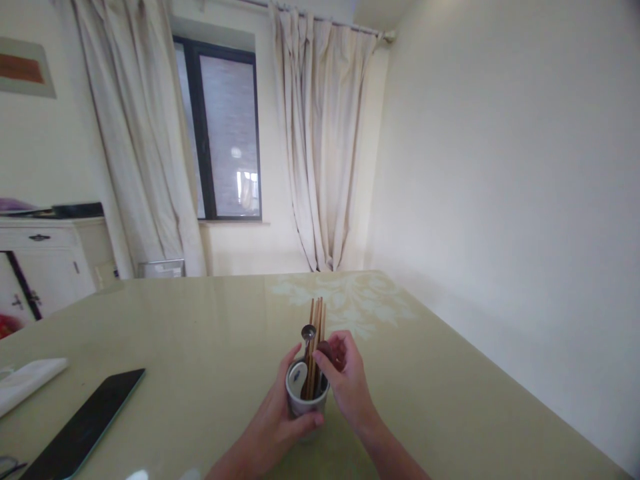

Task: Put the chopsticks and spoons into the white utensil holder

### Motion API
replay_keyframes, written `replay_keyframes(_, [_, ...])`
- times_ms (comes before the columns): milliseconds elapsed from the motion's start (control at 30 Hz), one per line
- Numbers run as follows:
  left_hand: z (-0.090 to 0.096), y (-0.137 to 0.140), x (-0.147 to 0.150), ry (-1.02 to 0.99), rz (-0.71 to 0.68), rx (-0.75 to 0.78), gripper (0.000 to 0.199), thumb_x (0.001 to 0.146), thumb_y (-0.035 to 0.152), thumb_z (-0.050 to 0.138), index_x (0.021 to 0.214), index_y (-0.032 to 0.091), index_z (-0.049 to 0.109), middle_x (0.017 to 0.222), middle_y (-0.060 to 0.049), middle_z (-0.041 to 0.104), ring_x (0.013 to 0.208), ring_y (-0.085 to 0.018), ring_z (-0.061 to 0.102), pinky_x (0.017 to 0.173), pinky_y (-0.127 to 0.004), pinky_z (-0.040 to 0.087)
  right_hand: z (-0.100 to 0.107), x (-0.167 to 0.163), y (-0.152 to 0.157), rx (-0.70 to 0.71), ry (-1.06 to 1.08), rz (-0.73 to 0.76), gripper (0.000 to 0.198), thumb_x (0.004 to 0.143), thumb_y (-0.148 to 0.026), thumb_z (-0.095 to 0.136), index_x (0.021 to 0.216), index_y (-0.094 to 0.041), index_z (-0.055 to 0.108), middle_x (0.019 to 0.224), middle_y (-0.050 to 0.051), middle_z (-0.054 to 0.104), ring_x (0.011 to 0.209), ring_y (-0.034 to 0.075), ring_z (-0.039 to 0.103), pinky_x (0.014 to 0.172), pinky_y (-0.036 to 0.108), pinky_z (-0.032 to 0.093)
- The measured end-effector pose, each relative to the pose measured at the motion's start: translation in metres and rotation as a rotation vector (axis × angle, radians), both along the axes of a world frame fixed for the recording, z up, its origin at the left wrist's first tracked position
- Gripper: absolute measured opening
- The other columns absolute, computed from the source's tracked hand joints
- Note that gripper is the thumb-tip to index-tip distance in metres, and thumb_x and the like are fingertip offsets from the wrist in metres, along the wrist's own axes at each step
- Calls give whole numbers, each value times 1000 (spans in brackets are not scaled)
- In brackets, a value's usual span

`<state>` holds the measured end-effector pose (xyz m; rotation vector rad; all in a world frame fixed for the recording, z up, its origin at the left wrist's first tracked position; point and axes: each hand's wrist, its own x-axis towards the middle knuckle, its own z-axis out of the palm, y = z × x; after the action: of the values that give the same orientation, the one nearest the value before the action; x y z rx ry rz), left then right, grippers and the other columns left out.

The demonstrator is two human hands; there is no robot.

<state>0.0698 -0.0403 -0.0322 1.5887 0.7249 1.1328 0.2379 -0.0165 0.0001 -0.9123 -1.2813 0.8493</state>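
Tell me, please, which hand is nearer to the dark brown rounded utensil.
Right. The right hand has its thumb and fingers on the dark brown rounded utensil, while the left hand is lower and to its left, wrapped around the cup.

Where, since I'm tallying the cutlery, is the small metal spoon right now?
In the head view, below centre, the metal spoon stands bowl-up in the cup, beside the chopsticks, on the side nearer the left hand.

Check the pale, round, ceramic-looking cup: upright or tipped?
Upright: the cup shows its open rim uppermost, with slim brown wooden chopsticks standing inside.
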Motion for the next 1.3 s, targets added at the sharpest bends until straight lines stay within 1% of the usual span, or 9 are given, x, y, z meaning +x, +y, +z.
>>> replay_keyframes(167, [8,-2,-7,84,13,75,102,80,37,89,165,25,33,162,-19,51,152,-38,47,129,-57,33,-5,-3,4,-28,58,23,42,83,-48,83,107,-25,58,80,-3,61,74,20,64,70,32,55])
replay_keyframes(433, [-3,6,-22,278,49,90,95,70,27,95,155,30,54,156,-13,58,146,-39,51,126,-55,38,-3,4,3,-91,2,171,44,85,-61,80,94,-21,64,85,1,65,81,21,65,71,31,52])
replay_keyframes(533, [-2,8,-19,284,80,108,91,69,29,95,151,28,58,152,-14,60,143,-40,53,124,-55,40,-7,9,5,-99,-39,270,57,85,-73,75,108,-21,66,94,4,70,87,24,68,73,32,53])
replay_keyframes(633, [-3,11,-15,322,199,120,81,72,29,92,147,26,62,149,-15,62,141,-40,53,123,-54,39,-13,11,6,-67,-91,333,76,79,-79,77,128,-22,65,118,10,74,104,30,70,89,40,55])
replay_keyframes(767, [-9,16,-15,439,240,173,78,74,31,88,147,23,60,146,-15,63,138,-38,55,121,-52,41,-17,5,5,-38,-124,364,88,60,-56,100,132,-22,61,121,10,76,112,33,70,101,46,54])
replay_keyframes(867, [-16,19,-20,593,218,224,79,76,32,85,149,22,57,149,-15,61,140,-37,53,122,-52,39,-18,-1,4,-16,-123,352,80,64,-38,99,130,-23,57,116,7,76,107,30,71,99,45,57])
replay_keyframes(1000, [-20,20,-27,788,269,204,90,80,35,77,161,19,43,157,-18,54,148,-39,46,126,-57,32,-21,6,16,12,-211,196,64,73,-29,90,127,-22,56,115,7,75,106,28,71,101,46,56])
replay_keyframes(1100, [-20,21,-30,870,294,184,96,84,39,70,168,18,28,159,-19,52,150,-38,44,126,-60,29,-29,29,40,32,-262,-36,68,68,-29,90,127,-20,59,122,11,70,114,32,68,107,52,53])
replay_keyframes(1300, [-26,24,-37,912,316,197,87,90,43,62,167,20,29,156,-18,55,149,-37,47,125,-62,30,-45,95,86,54,-248,-456,68,61,-44,89,120,-18,65,116,13,68,105,35,70,96,54,59])
